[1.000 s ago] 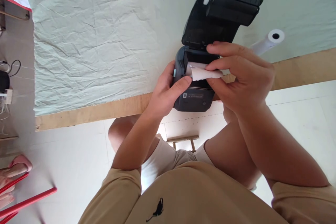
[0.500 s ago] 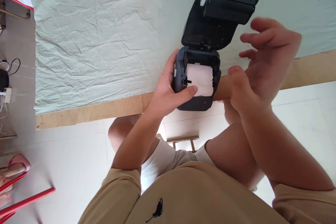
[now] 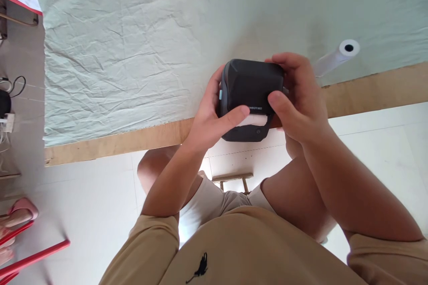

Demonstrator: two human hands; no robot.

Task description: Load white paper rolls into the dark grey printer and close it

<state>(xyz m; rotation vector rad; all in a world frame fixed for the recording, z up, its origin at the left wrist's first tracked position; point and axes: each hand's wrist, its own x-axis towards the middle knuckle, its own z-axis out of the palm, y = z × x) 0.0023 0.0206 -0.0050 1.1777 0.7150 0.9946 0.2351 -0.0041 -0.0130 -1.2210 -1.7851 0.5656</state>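
A small black printer [image 3: 256,84] sits at the table's near edge with its lid down. White paper [image 3: 257,120] shows in the slot at its front. My left hand [image 3: 214,116] holds the printer's left side, its thumb over the front of the lid beside the paper. On the other side, my right hand [image 3: 301,98] grips the lid and right side, thumb on top and fingers behind. A white paper roll [image 3: 334,57] with a dark core lies to the right of my right hand.
A wrinkled pale green cloth [image 3: 127,53] covers the table, with a wooden edge strip [image 3: 117,143] along the front. At far left are cables [image 3: 16,85], red bars [image 3: 36,257], and another person's foot in a pink slipper [image 3: 23,208].
The printer's lid has swung down from open to closed. My right hand has moved left onto it, and the paper roll behind that hand now shows. My left hand stays on the printer.
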